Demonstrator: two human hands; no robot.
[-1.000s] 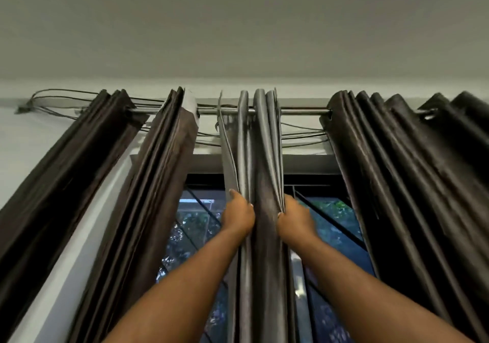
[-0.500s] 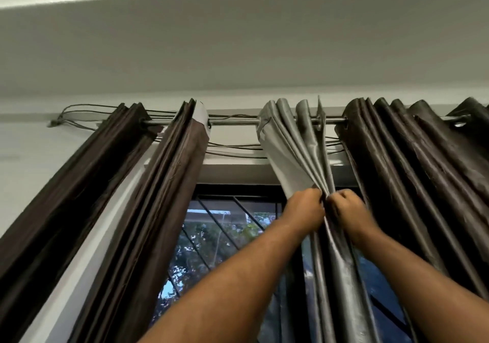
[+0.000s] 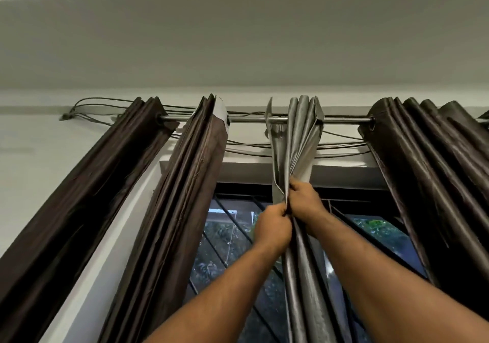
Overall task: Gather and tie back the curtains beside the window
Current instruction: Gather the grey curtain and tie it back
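Gripping bunched grey curtain (image 3: pixel 300 136) with left hand (image 3: pixel 274 227) and right hand (image 3: pixel 304 201), fingers curled, knuckles touching. Leaving bare rod (image 3: pixel 248 119) on both sides, up to brown curtains (image 3: pixel 185 197).

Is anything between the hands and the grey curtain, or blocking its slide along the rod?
No. Left hand and right hand both grip the grey curtain. The rod is bare on either side up to the brown curtains; loose cables hang close by it.

White wall (image 3: pixel 31 157), grey ceiling (image 3: pixel 238 38), barred window (image 3: pixel 225 237), green foliage (image 3: pixel 378 234) outside.
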